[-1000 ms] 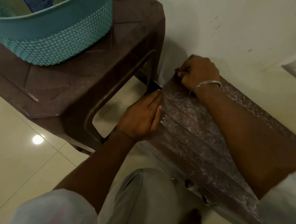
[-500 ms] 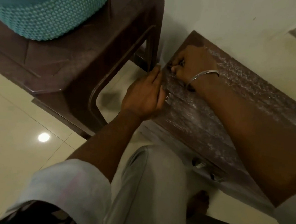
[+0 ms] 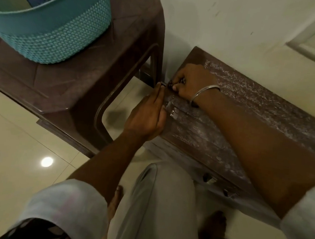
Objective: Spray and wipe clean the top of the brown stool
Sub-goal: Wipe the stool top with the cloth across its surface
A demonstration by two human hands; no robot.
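Note:
The low brown stool (image 3: 254,107) stands against the wall on the right, its ribbed top streaked with white residue. My right hand (image 3: 194,81), with a metal bangle on the wrist, rests on the stool's far left corner, fingers closed on a small dark object (image 3: 181,81) that is too small to identify. My left hand (image 3: 147,116) lies flat against the stool's left edge, fingers straight and together, with nothing in it. No spray bottle is in view.
A taller brown plastic table (image 3: 63,85) stands close on the left and carries a teal basket (image 3: 51,32). A narrow gap separates it from the stool. My knee (image 3: 163,206) and bare feet are on the cream tiled floor (image 3: 5,153) in front.
My right hand has stayed at the stool's far left corner with small movements. My left hand slid a little farther along the left edge toward it. The camera view shifted.

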